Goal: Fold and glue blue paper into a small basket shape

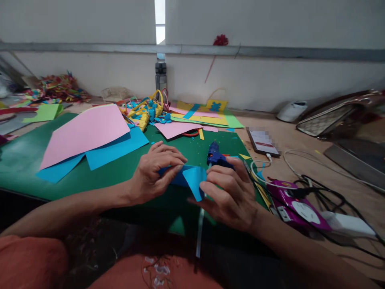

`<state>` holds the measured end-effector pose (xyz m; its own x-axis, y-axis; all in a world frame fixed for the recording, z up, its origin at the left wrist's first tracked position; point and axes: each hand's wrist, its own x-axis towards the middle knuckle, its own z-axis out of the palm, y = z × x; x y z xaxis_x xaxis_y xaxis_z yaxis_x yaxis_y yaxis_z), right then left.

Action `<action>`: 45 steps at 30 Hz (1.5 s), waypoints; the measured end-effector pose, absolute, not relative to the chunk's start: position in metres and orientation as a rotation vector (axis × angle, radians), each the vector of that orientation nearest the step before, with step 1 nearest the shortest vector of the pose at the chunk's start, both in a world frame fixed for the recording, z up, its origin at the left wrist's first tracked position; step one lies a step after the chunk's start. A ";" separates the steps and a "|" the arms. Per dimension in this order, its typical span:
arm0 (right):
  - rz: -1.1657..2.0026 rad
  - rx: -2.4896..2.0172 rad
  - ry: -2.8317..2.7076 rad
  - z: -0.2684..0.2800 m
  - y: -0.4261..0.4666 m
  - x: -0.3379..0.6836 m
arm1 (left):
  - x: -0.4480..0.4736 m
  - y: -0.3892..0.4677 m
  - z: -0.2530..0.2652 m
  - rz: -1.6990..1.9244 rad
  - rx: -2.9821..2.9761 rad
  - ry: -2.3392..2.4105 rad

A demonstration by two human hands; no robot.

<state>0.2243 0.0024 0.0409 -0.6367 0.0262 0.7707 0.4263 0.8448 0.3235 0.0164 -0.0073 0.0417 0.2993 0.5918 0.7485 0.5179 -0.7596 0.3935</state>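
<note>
A small folded piece of bright blue paper (195,180) is stretched between my two hands, over the front of the green mat. My left hand (158,172) pinches its left end between thumb and fingers. At the right end, the curled fingers of my right hand (230,192) grip the paper near its bent flap. A dark blue glue gun (214,153) points away from me just beyond my right fingers, which partly hide it. Whether that hand also bears the gun cannot be told. A pale glue stick (199,235) runs down from the gun, past the mat's front edge.
Pink (87,132) and blue sheets lie left on the green mat (117,174). Behind are yellow-and-blue paper pieces (147,112) and red-handled scissors (192,132). At right are a phone (263,141), cables and a purple power strip (294,204).
</note>
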 end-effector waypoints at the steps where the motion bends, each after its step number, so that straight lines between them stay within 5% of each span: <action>1: -0.650 -0.334 -2.196 0.041 0.002 0.224 | 0.017 -0.008 0.041 1.479 2.460 1.062; 31: -0.752 -0.417 -2.202 0.040 -0.005 0.215 | 0.032 -0.016 0.029 1.442 2.481 1.031; 45: -0.476 -0.386 -2.174 0.036 0.000 0.210 | 0.024 -0.013 0.034 1.458 2.459 0.983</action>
